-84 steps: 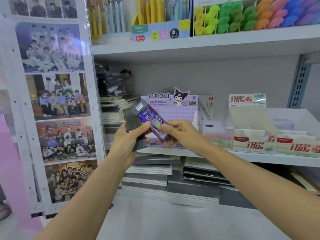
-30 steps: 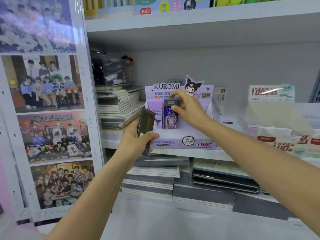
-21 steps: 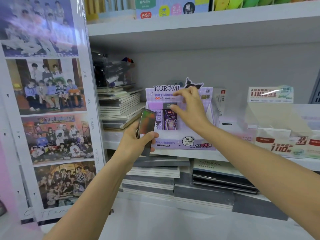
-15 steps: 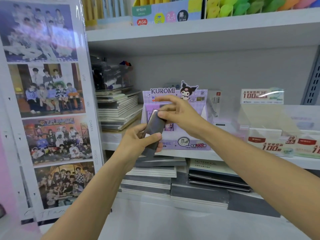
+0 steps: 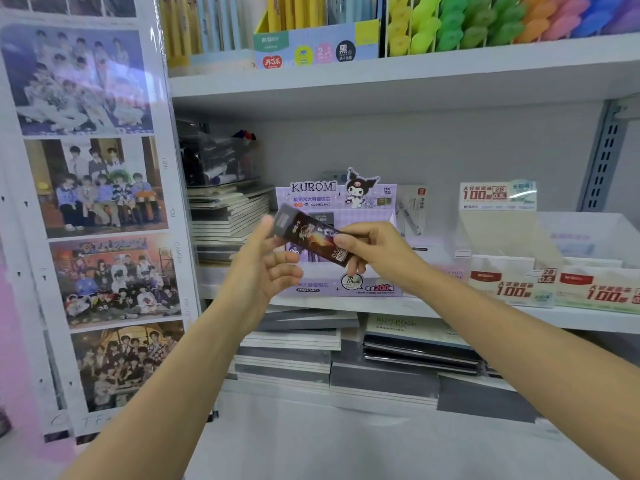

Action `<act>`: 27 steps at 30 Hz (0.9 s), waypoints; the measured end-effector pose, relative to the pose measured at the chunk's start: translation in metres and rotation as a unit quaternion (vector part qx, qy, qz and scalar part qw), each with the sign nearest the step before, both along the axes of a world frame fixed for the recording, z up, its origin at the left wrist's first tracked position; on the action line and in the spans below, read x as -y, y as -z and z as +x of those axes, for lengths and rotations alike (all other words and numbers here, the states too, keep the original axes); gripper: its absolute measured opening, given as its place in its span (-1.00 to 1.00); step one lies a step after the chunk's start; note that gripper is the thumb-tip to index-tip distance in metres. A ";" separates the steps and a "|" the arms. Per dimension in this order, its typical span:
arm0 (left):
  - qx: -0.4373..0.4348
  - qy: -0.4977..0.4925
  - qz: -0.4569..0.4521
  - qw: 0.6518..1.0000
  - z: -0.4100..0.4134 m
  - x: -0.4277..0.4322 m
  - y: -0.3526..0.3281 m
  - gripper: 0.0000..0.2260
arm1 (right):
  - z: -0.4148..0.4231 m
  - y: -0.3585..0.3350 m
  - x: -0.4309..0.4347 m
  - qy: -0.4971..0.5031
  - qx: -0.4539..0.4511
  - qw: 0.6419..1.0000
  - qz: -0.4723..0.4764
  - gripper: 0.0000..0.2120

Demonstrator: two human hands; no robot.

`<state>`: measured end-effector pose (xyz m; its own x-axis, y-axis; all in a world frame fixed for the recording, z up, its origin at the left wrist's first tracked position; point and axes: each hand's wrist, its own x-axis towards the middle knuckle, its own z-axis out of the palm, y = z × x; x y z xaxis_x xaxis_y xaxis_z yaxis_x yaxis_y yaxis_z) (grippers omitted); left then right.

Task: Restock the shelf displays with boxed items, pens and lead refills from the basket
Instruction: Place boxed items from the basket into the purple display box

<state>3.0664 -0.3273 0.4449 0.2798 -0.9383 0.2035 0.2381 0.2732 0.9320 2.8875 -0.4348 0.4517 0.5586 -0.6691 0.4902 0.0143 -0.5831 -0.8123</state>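
Now the right hand [image 5: 377, 251] pinches a small dark purple box [image 5: 308, 237]; the left hand [image 5: 263, 268] is spread beside it.

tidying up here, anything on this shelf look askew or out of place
Nothing damaged. The notebook stack left of the Kuromi display is fanned unevenly; the refill box in the right hand isn't slotted.

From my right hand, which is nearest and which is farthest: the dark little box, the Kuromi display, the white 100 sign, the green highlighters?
1. The dark little box: pinched in the right hand itself.
2. The Kuromi display: just behind the hand.
3. The white 100 sign: off to the right, same shelf.
4. The green highlighters: up on the top shelf.
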 end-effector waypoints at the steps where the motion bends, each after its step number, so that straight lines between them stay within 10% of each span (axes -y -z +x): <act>1: 0.053 -0.022 -0.006 0.998 -0.002 0.002 0.004 -0.64 | 0.001 0.001 -0.002 -0.008 0.009 1.000 0.017 -0.89; 13: 0.458 -0.161 -0.083 0.870 -0.015 0.020 0.029 -0.86 | 0.018 -0.019 -0.007 0.014 -0.031 0.995 -0.093 -0.74; 19: 0.694 -0.195 -0.068 0.689 -0.001 0.019 0.057 -0.63 | 0.022 -0.039 0.019 0.169 0.074 0.979 -0.091 -0.81; 27: 0.751 -0.228 -0.072 0.616 -0.002 0.024 0.067 -0.63 | 0.040 -0.016 0.028 0.185 -0.075 0.966 -0.166 -0.84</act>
